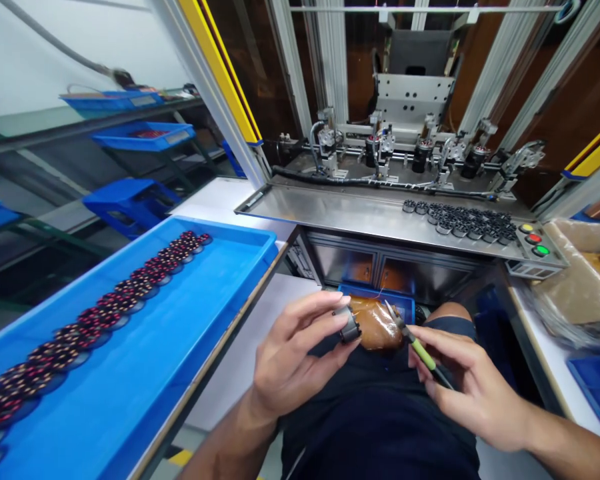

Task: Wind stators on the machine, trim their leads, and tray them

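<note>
Left hand (293, 353): fingertips pinch small grey-black cylinder (349, 325), likely steadying it.
Right hand (467, 383): fingers curl round green-and-black pointed hand tool (423, 353).
Black slotted rings (473, 223): near steel worktop (340, 207)'s right end.

Tilted grey cylinder (349, 327) near green-handled tool (422, 353)

A white wall (130, 40) fills the upper left of the frame, above long shelves (30, 127) and a blue stool (120, 192). Pale metal posts (289, 60) and brown panels (555, 60) stand across the top. Glossy cabinet doors (350, 260) catch orange glints near the centre; yellow-and-black floor marking (180, 457) shows at lower left.
</note>
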The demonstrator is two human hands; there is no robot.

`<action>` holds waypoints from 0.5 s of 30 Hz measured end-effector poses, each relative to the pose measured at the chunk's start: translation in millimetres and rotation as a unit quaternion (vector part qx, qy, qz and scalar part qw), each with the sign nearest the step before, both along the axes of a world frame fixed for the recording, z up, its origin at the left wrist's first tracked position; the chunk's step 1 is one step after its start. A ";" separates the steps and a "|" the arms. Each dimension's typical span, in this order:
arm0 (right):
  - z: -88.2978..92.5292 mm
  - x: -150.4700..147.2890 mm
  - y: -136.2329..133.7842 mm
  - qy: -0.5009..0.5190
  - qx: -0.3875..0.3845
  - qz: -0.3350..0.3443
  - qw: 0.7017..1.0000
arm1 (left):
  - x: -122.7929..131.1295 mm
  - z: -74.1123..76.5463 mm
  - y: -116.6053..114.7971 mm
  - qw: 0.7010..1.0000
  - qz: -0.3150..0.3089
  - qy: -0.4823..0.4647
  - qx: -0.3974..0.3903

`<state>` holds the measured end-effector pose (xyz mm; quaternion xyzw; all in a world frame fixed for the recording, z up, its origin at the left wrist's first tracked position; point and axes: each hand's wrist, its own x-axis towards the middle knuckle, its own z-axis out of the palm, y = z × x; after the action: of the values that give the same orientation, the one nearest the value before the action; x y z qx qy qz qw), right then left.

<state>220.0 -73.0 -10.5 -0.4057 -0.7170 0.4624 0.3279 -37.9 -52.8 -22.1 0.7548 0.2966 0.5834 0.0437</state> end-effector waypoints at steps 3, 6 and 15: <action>7.9 0.5 -10.9 0.062 -0.027 0.027 0.997 | -0.2 5.2 1.4 0.999 0.028 0.033 0.021; 10.6 0.7 -18.5 0.140 -0.066 0.067 0.986 | -2.2 8.7 3.3 0.996 0.046 0.073 0.033; 9.0 -8.5 -14.0 0.174 -0.098 0.133 0.971 | -7.0 -1.8 4.5 0.999 -0.009 0.000 0.046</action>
<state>211.6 -86.9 -1.6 -0.2506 -0.6474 0.6334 0.3419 -44.9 -48.4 -24.0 0.7585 0.2625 0.5963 0.0141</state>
